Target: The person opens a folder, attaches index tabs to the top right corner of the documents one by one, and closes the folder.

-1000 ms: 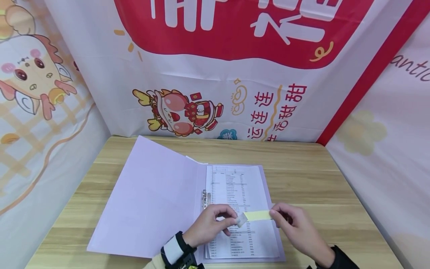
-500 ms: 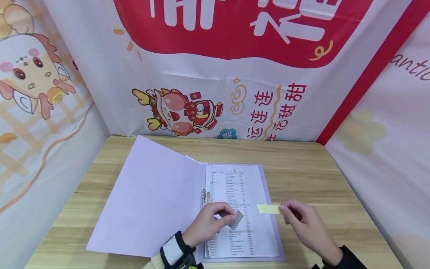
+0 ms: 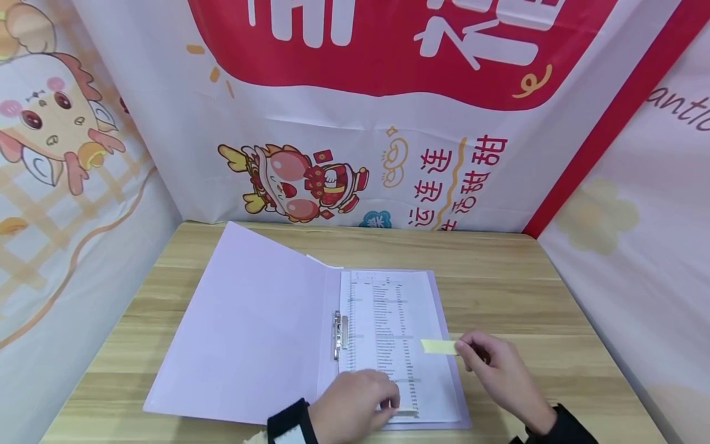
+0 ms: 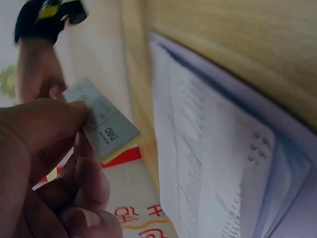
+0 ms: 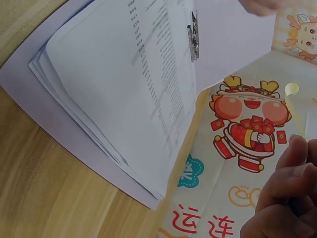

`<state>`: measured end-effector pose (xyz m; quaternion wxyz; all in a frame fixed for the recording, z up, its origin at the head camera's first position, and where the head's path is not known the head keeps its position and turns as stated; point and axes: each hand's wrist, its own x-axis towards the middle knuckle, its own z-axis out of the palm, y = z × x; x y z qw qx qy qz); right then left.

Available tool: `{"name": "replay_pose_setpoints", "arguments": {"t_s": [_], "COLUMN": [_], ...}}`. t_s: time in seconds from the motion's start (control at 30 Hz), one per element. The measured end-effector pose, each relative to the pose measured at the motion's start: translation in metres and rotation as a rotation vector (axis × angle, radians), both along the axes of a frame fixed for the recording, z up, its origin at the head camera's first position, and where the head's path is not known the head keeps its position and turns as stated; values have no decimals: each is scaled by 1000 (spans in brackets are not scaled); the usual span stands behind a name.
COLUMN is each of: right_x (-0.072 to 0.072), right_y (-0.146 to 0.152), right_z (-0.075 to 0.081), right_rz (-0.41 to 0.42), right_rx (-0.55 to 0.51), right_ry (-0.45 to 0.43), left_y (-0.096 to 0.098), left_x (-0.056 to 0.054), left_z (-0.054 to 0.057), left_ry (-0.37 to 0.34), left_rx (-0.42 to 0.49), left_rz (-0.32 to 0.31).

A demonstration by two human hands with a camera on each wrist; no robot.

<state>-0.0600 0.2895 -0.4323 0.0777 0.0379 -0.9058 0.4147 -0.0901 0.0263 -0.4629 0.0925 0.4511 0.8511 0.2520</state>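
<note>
A lavender folder (image 3: 249, 327) lies open on the wooden table, printed sheets (image 3: 435, 308) stacked in its right side beside a metal clip (image 3: 336, 336). Over the lower part of these sheets, my left hand (image 3: 355, 404) pinches a small sticky note pad (image 4: 110, 124) between thumb and finger. Its grey-white backing reads "deli", and a yellow edge shows beneath. My right hand (image 3: 501, 373) is at the folder's right edge. Between its thumb and forefinger it pinches one end of a yellow sticky note strip (image 3: 438, 347), which points left across the sheets.
Bare wood of the table (image 3: 532, 296) runs along the right of the folder. Behind it hangs a red and white printed banner (image 3: 333, 117), and patterned cloth walls (image 3: 83, 246) stand at the sides.
The yellow sticky note strip has come away from the pad as my right hand moved right. Afterwards my left hand has moved down toward the near edge of the sheets with the sticky note pad.
</note>
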Motion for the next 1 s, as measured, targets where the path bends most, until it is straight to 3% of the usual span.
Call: {"name": "replay_pose_setpoints", "arguments": {"t_s": [0.2,0.3,0.47,0.67,0.8,1.0], "right_x": [-2,-3,-4,-4,-4,-11], "right_y": [-1,-1,-2,-3,-3,2], "right_z": [-5,-7,-8,-7,-8,-9], "right_rz": [8,12,7,3,2,-40], "right_rx": [-10,-19,-25,-22,-19,-5], "right_ry": [-23,-31,-49,-43,-45,-150], "left_y": [10,13,15,12,11,12], "left_x": [20,27,34,35,34,35], "left_z": [-16,-24,-33,-43,-47,-48], "left_ry": [384,471,420,279,222,171], "left_rx": [-69,-101,-165,-94,-80,-114], "left_rz": [-162,-208,-232,-225,-234,-226]}}
